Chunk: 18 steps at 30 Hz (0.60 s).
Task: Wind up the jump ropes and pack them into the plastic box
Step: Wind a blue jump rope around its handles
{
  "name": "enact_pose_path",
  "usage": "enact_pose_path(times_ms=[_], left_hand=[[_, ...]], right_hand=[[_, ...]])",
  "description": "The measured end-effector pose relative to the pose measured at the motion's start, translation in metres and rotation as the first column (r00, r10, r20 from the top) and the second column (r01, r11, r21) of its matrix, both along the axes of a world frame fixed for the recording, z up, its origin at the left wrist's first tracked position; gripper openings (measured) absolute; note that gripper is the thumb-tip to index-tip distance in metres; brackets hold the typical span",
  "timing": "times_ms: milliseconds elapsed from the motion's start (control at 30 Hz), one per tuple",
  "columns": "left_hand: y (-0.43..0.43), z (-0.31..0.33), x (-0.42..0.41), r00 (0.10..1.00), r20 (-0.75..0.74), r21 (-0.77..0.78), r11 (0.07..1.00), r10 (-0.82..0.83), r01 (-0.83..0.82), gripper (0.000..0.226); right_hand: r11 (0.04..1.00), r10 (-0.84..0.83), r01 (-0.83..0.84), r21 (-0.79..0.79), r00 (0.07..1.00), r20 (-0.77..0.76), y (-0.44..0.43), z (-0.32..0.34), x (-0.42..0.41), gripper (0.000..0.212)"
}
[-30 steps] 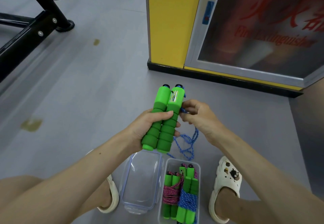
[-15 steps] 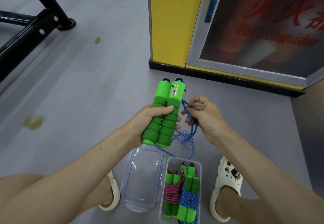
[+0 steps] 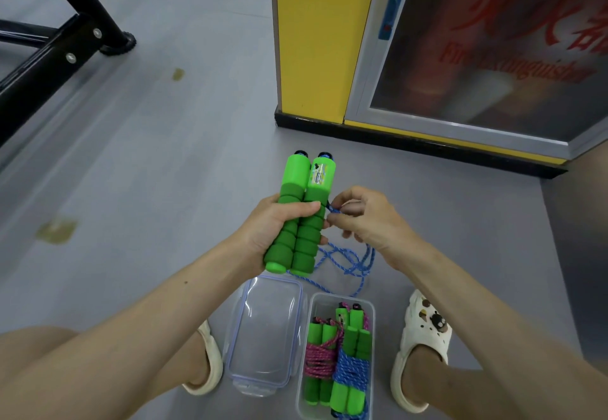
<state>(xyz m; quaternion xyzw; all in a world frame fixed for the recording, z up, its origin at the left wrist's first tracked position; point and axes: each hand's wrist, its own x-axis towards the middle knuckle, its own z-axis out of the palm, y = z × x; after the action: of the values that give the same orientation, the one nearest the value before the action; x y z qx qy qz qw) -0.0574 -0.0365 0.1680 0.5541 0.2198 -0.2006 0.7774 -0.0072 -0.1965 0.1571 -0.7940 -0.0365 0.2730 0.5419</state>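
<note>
Jump rope handles (image 3: 301,215) up off the floor, left hand (image 3: 268,233) clenched around both green grips. Right hand (image 3: 370,219) pinches the blue cord (image 3: 334,210) beside them, slack looping down near the plastic box (image 3: 372,321).

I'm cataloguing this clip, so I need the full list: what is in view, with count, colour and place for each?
jump rope handles: two, green, side by side in the left hand.
loose rope: one, blue, trailing from the handles to the floor.
plastic box: one, clear, on the floor between the feet.
wound ropes: two, pink and blue with green handles, inside the box.
lid: one, clear, on the floor left of the box.
cabinet: one, yellow with a glass door, ahead at right.
metal frame: one, black, upper left.
slippers: two, cream, on the feet.
left hand: grips both handles.
right hand: pinches the loose rope beside the handles.
</note>
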Motion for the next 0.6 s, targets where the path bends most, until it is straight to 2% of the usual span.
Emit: enact_pose_path(times_ms=[133, 233, 400, 500, 567, 600], left_hand=[[0.000, -0.001, 0.003, 0.999, 0.025, 0.071, 0.996, 0.043, -0.045, 0.016], [-0.001, -0.002, 0.004, 0.998, 0.031, 0.141, 0.988, 0.052, -0.056, 0.016], [-0.002, -0.007, 0.004, 0.996, 0.083, 0.282, 0.959, 0.014, -0.036, 0.019], [-0.001, -0.014, 0.006, 0.980, 0.182, 0.557, 0.830, -0.079, -0.037, 0.022], [-0.001, -0.015, 0.005, 0.968, 0.206, 0.739, 0.671, -0.146, -0.056, 0.026], [-0.002, -0.014, 0.004, 0.962, 0.193, 0.829, 0.556, -0.193, -0.055, 0.027]], right_hand=[[0.997, -0.031, 0.036, 0.073, 0.997, -0.065, 0.001, -0.001, -0.002, 0.003], [0.987, -0.080, 0.098, 0.124, 0.986, -0.144, 0.001, 0.001, -0.003, 0.009], [0.996, -0.043, 0.056, 0.073, 0.985, -0.166, 0.004, 0.002, -0.006, 0.018], [0.997, -0.054, 0.064, 0.051, 0.984, -0.171, 0.006, 0.003, -0.007, 0.017], [0.994, -0.054, 0.071, 0.080, 0.977, -0.205, 0.007, 0.003, -0.009, 0.013], [0.991, -0.053, 0.081, 0.109, 0.971, -0.234, 0.008, 0.003, -0.010, 0.010]])
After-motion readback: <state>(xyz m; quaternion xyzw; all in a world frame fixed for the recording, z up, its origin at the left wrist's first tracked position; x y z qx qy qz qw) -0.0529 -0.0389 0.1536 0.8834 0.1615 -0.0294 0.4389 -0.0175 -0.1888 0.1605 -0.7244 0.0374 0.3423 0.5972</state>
